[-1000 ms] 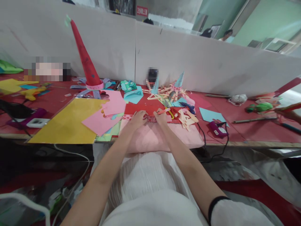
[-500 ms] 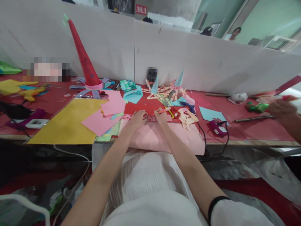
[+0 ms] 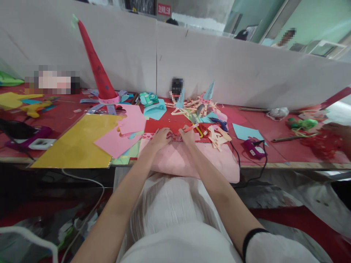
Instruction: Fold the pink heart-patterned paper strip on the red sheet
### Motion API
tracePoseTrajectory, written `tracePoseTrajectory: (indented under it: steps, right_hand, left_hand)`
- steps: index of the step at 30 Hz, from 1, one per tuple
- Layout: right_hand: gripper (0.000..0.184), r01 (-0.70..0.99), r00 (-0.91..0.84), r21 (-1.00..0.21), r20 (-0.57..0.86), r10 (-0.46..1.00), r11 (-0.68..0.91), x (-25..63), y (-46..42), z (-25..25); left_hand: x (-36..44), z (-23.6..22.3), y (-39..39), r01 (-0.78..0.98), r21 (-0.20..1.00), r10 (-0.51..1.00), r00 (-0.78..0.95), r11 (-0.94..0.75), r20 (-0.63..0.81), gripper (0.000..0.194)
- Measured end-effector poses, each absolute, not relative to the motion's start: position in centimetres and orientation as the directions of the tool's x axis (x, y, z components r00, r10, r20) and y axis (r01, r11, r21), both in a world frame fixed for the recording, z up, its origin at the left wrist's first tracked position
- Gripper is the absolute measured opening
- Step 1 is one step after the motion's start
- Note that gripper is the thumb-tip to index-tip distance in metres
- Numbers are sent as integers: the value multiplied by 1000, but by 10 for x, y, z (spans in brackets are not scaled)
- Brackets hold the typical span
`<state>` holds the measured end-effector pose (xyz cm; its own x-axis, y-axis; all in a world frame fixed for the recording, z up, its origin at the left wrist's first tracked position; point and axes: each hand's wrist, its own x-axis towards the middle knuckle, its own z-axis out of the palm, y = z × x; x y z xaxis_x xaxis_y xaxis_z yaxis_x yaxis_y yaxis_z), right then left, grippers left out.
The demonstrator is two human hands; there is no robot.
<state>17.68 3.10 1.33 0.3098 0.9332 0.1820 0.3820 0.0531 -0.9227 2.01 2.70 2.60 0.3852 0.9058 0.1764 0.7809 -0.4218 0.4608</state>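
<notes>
Along the crosswise strip, your right hand grasps the pen right of middle, your left hand touching left of middle, its grip too hidden to tell.

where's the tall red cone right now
The red cone stands left of centre in the head view, just behind the yellow sheet and in front of the pale partition.
</notes>
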Motion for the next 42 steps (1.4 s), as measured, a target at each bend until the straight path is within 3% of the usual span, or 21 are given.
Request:
tracePoseTrajectory:
  steps: [25,36,42]
  right_hand:
    - [26,445,323,-892,243,914,80,176,33,14]
    - [25,296,264,-950,177,948,96,175,33,10]
    - [27,325,238,-938,200,950,116,176,31,9]
  left_hand:
    - [18,19,31,765,467,896,392,-443,208,23]
    - [19,21,31,774,445,893,403,-450,202,24]
    - [19,20,33,772,451,893,409,-448,186,25]
